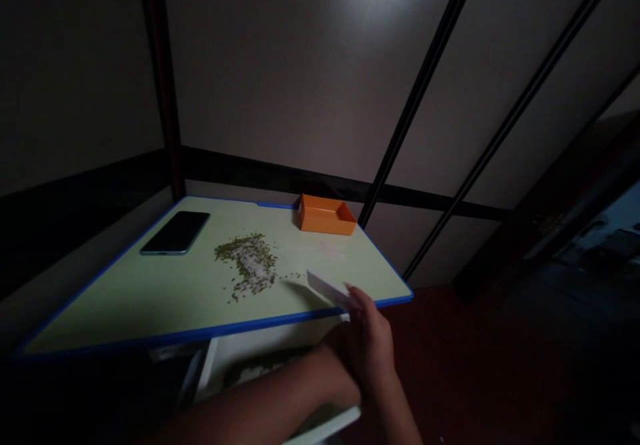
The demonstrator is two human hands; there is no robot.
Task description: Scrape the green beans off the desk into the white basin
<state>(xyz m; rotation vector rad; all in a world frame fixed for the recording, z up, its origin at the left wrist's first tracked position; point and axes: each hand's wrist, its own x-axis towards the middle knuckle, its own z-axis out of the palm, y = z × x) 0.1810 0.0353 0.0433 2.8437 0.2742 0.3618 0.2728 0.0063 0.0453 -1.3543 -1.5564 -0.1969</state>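
Observation:
My right hand (373,345) is at the table's front right edge, its fingers closed on a thin white card (330,289) that reaches onto the tabletop. Left of the card lies a pile of green and white grains (249,265), with a few stray grains between them. My left forearm (280,398) comes in from the lower left and runs under the table's front edge. Its hand is hidden behind my right hand, next to a white tray (215,365) held below the edge. The tray has some grains in it.
The small table (150,298) has a pale green top and a blue rim. A dark phone (176,232) lies flat at its left side. An orange open box (326,215) stands at the far edge. Dark-framed wall panels rise behind, and dark floor lies to the right.

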